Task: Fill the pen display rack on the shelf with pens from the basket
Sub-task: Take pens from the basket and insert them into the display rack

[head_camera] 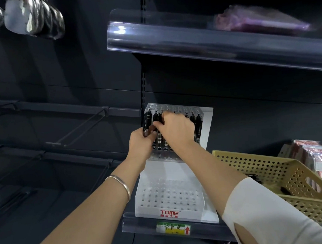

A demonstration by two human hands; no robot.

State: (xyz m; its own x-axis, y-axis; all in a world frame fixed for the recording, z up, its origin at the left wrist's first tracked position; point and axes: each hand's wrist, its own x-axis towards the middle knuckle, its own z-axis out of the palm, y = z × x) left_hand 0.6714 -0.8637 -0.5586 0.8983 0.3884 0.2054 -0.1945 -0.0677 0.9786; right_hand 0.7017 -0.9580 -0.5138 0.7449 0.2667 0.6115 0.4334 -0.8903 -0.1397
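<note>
Both hands up at the upper tier of the white TOME pen display rack (207, 126), which sits on the dark shelf (144, 221). Left hand (141, 142) at the rack's upper left corner, fingers curled tight around a bunch of black pens (147, 122), thin bangle (120, 183) on that wrist. Right hand (175, 127) just right of it, touching it, fingertips (157, 124) pinched narrow on a pen in the rack's top rows; exact pen hidden by the fingers. More black pens (197, 127) stand in holes at the rack's upper right. Lower tier of the rack, above the TOME label, shows empty holes. Tan perforated basket (274, 173) just right of the rack, a few dark pens inside, partly hidden by the white sleeve (257, 210). Handwritten price tag (173, 230) on the shelf edge below the rack
</note>
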